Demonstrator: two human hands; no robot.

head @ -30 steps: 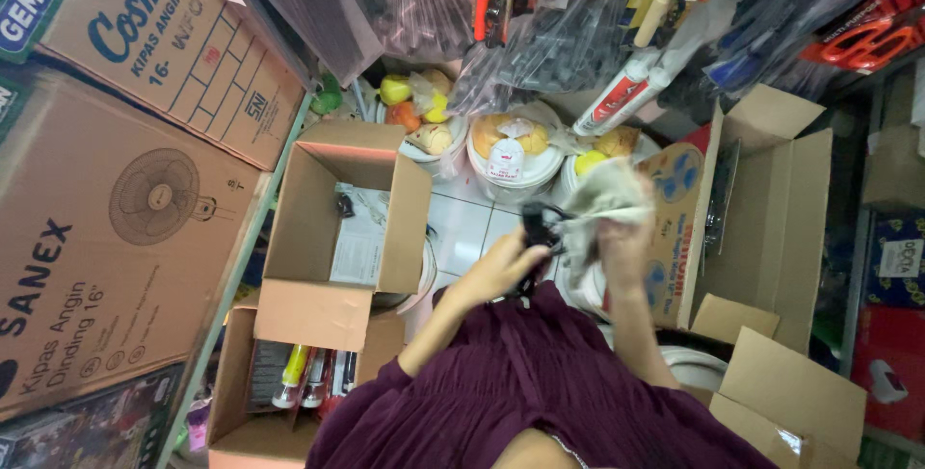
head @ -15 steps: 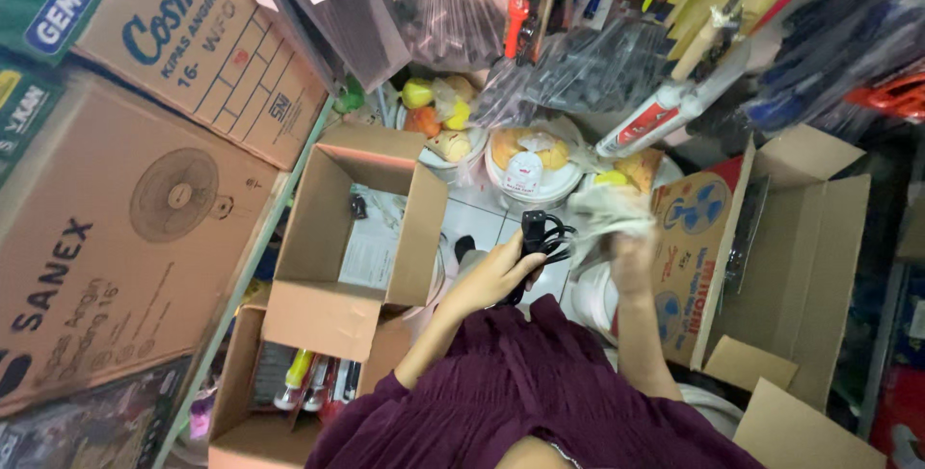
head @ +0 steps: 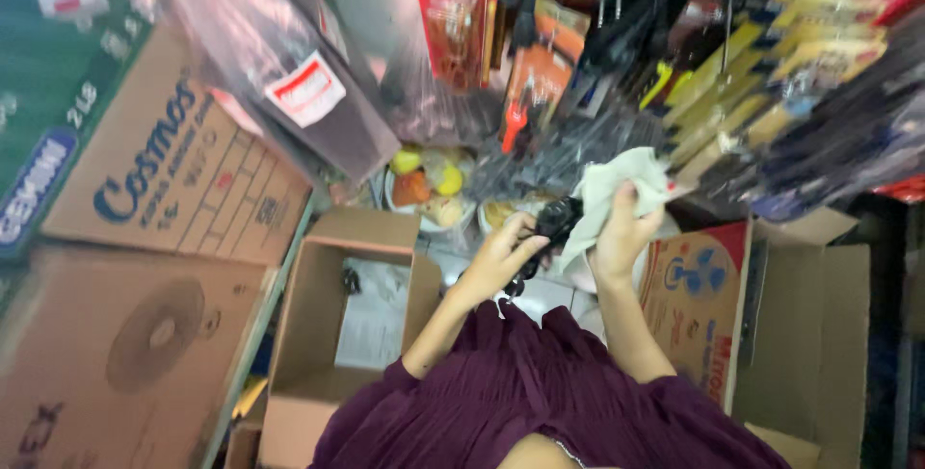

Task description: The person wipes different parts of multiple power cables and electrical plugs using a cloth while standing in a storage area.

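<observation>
Left hand point(head: 498, 255): fingers curled round a small black object point(head: 552, 225), held above the open cardboard box point(head: 358, 238). Right hand point(head: 620, 233): clutching a pale cloth point(head: 609, 190) against the black object. Bowl of fruit point(head: 424, 185) just behind the box.

Cramped stockroom, goods on every side. Stacked cardboard cartons point(head: 145, 267) filled the left, the lower one bearing a printed fan outline; a green box point(head: 48, 93) sat above them. An open brown carton point(head: 352, 320) stood on the floor with a paper sheet inside. Another opened carton point(head: 771, 315), fan picture on its flap, stood at right. Packaged tools and cables point(head: 674, 55) hung overhead in plastic. A bowl of plastic fruit point(head: 429, 185) sat behind. Pale floor tiles point(head: 549, 296) showed between boxes. Light was dim and uneven.
</observation>
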